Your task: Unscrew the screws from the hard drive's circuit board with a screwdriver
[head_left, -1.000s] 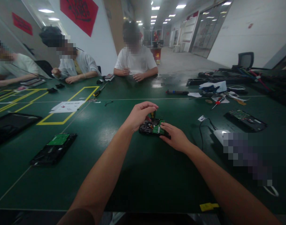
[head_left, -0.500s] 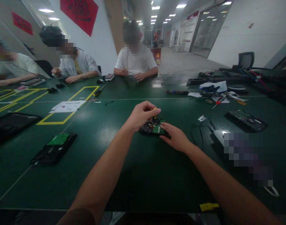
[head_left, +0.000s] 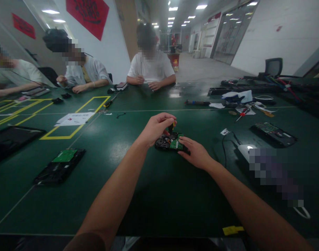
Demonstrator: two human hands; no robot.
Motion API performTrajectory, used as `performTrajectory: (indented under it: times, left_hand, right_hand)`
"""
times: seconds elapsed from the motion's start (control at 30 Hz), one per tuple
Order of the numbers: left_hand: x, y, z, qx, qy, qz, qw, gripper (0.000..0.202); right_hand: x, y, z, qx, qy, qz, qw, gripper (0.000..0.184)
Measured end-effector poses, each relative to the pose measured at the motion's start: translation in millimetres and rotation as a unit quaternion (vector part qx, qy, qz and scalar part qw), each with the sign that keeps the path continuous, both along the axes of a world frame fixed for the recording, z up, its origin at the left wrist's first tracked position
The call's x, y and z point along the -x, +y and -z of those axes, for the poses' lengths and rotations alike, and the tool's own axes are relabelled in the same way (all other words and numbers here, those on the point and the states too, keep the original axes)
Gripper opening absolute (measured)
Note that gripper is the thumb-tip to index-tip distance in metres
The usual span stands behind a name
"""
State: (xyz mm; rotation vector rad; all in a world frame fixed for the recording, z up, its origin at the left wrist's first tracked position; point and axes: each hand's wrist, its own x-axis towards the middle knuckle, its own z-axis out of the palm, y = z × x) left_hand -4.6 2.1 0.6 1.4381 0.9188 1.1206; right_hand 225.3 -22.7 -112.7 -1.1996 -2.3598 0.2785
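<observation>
My left hand (head_left: 157, 129) is closed around a small yellow-and-black screwdriver (head_left: 171, 129), held upright with its tip down at the opened electronic device (head_left: 163, 142). That device lies on the green table, showing a green circuit board and round dark parts inside a black casing. My right hand (head_left: 196, 152) grips its right end, fingers over the board and thumb at the near edge. The screwdriver's tip is too small to make out.
Another opened black device (head_left: 60, 166) lies left, and one more (head_left: 273, 134) lies right. A red-handled screwdriver (head_left: 242, 114) rests near papers. A yellow-handled screwdriver (head_left: 109, 102) lies beyond the paper sheet (head_left: 75, 119). Several people sit across the table (head_left: 149, 209).
The fingers of my left hand have shifted around the screwdriver's handle, the thumb drawing back to the left. My right hand and the device stay in place.
</observation>
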Motion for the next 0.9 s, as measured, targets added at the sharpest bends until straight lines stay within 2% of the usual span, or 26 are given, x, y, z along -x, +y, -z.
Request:
performTrajectory:
  times: [0.13, 0.3, 0.6, 0.8, 0.9]
  left_hand:
    - [-1.1, 0.0, 1.5, -0.012, 0.023, -0.025, 0.999, 0.023]
    - [-1.1, -0.9, 0.4, -0.006, 0.018, -0.024, 1.0, 0.02]
    - [2.8, 0.1, -0.9, 0.005, 0.005, 0.022, 1.0, 0.024]
    - [-0.3, -1.2, 0.3, -0.026, 0.031, -0.019, 0.999, 0.028]
    - [1.9, -1.3, -0.4, -0.029, 0.036, -0.02, 0.999, 0.026]
  right_hand:
    - [-0.5, 0.3, 1.9, 0.002, 0.018, -0.003, 1.0, 0.051]
    - [-0.7, 0.7, 2.4, 0.004, 0.014, 0.001, 1.0, 0.053]
    - [-0.4, -1.0, 0.1, 0.003, 0.0, 0.002, 1.0, 0.052]
    - [0.1, -2.5, -1.9, 0.002, 0.009, 0.002, 1.0, 0.051]
    - [0.0, -3.3, -3.1, 0.005, 0.011, 0.002, 1.0, 0.051]
